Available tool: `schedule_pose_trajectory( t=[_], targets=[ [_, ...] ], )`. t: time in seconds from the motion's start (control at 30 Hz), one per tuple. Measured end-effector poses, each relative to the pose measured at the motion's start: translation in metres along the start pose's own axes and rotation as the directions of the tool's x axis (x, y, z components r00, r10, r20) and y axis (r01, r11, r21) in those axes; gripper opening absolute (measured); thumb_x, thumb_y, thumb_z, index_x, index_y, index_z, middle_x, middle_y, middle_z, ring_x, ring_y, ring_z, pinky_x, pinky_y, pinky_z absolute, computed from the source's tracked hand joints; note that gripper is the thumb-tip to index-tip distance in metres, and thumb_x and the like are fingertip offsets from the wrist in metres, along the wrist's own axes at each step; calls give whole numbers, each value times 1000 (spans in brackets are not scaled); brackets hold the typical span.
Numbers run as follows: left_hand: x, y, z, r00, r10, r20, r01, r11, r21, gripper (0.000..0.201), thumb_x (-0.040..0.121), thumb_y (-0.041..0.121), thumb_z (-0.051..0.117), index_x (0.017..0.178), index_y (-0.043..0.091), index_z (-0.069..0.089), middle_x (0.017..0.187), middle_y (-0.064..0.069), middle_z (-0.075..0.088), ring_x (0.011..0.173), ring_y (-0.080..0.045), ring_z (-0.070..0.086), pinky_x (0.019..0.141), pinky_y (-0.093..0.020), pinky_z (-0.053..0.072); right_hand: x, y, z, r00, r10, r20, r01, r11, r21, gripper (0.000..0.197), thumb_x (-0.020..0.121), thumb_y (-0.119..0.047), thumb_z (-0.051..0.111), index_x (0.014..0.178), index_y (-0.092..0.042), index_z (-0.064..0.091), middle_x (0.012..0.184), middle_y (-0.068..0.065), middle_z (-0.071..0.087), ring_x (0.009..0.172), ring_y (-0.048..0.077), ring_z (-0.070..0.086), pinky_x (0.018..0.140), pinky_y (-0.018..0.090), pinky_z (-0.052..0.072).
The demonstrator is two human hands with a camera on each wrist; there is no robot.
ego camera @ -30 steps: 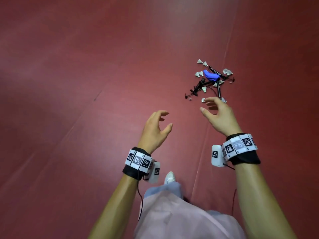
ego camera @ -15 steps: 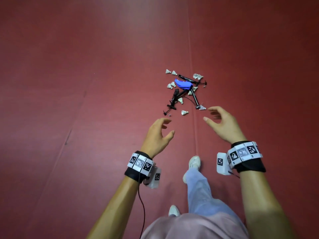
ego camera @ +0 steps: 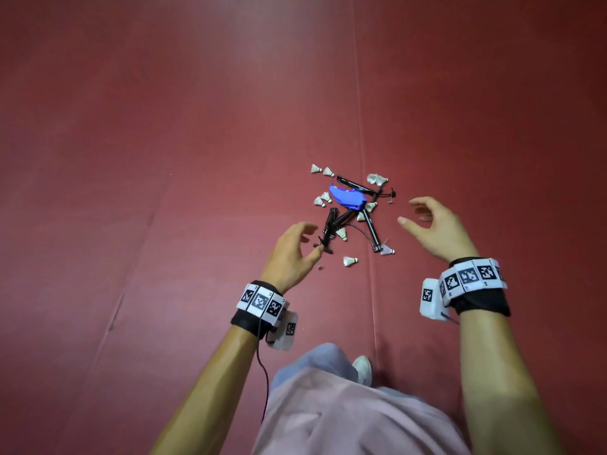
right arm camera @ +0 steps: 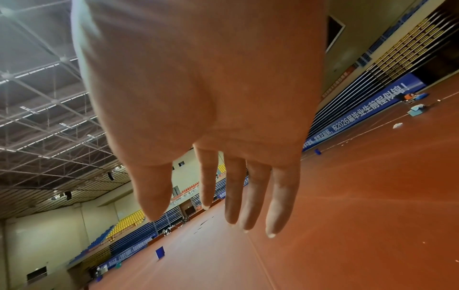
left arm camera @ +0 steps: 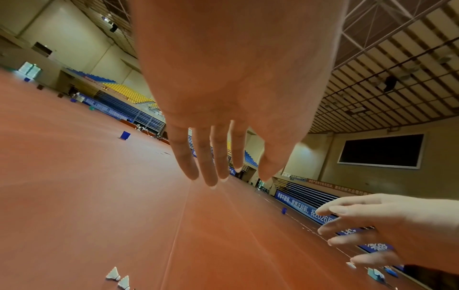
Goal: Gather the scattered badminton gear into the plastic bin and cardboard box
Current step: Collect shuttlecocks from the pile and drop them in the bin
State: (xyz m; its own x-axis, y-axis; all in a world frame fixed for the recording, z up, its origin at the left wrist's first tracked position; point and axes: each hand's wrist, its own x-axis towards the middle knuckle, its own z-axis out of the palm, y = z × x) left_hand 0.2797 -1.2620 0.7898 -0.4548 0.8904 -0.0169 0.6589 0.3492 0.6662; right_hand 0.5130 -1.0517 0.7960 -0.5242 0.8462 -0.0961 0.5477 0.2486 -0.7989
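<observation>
A small heap of badminton gear lies on the red floor: black racket handles (ego camera: 372, 229), a blue cloth-like piece (ego camera: 348, 198) and several white shuttlecocks (ego camera: 349, 261), two of them low in the left wrist view (left arm camera: 114, 273). My left hand (ego camera: 292, 251) hovers by the heap's near left edge, fingers loosely curled, holding nothing. My right hand (ego camera: 433, 224) hangs to the heap's right, also loosely spread and holding nothing. Both wrist views show straight, relaxed fingers (left arm camera: 206, 166) (right arm camera: 250, 196). Neither the plastic bin nor the cardboard box can be told for sure in these views.
Red sports-hall flooring (ego camera: 164, 159) stretches all round, with seams running away from me. My leg and white shoe (ego camera: 363, 369) are just below the heap. Far off stand blue bins (left arm camera: 125, 135) (right arm camera: 160, 252), banners and seating.
I have walked closer: the heap has grown larger and sits between my hands. Both hands stayed empty, the left one now beside the nearest black handle.
</observation>
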Motion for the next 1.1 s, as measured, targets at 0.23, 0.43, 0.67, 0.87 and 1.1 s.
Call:
schedule_pose_trajectory(
  t=[0.23, 0.43, 0.67, 0.87, 1.1],
  targets=[
    [130, 5, 24, 998, 7, 66, -6, 1000, -15, 40, 94, 32, 69, 131, 21, 59, 124, 8, 62, 105, -6, 60, 87, -28, 53, 109, 22, -13, 998, 41, 51, -39, 999, -35, 45, 89, -38, 76, 129, -23, 60, 126, 2, 65, 112, 17, 63, 95, 29, 45],
    [277, 10, 52, 994, 45, 102, -37, 996, -79, 39, 92, 29, 70, 129, 22, 60, 121, 9, 64, 105, -10, 62, 86, -28, 52, 225, 34, -43, 998, 45, 39, -41, 995, -93, 48, 89, -41, 75, 131, -24, 59, 129, 1, 64, 114, 15, 62, 96, 27, 43],
    [458, 22, 95, 963, 62, 261, -67, 998, 7, 45, 81, 44, 55, 121, 25, 61, 116, 7, 65, 100, -15, 62, 86, -36, 54, 351, 70, -75, 973, 73, 218, 0, 948, -319, 57, 90, -55, 68, 138, -30, 51, 138, -3, 56, 127, 15, 54, 110, 42, 45],
    [541, -28, 187, 856, -78, 511, -97, 947, 307, 28, 90, 25, 63, 115, 12, 62, 114, -11, 67, 103, -34, 64, 78, -36, 49, 424, 165, -42, 818, 306, 487, 49, 808, -588, 58, 93, -49, 67, 141, -23, 50, 139, 7, 53, 130, 28, 51, 106, 40, 44],
    [504, -189, 326, 610, -348, 712, -254, 765, 592, 38, 94, 21, 61, 130, 9, 55, 131, -12, 62, 121, -35, 61, 97, -41, 50, 450, 351, 70, 589, 545, 597, 90, 690, -718, 53, 95, -43, 60, 142, -22, 50, 148, 13, 50, 140, 32, 44, 114, 41, 40]
  ],
)
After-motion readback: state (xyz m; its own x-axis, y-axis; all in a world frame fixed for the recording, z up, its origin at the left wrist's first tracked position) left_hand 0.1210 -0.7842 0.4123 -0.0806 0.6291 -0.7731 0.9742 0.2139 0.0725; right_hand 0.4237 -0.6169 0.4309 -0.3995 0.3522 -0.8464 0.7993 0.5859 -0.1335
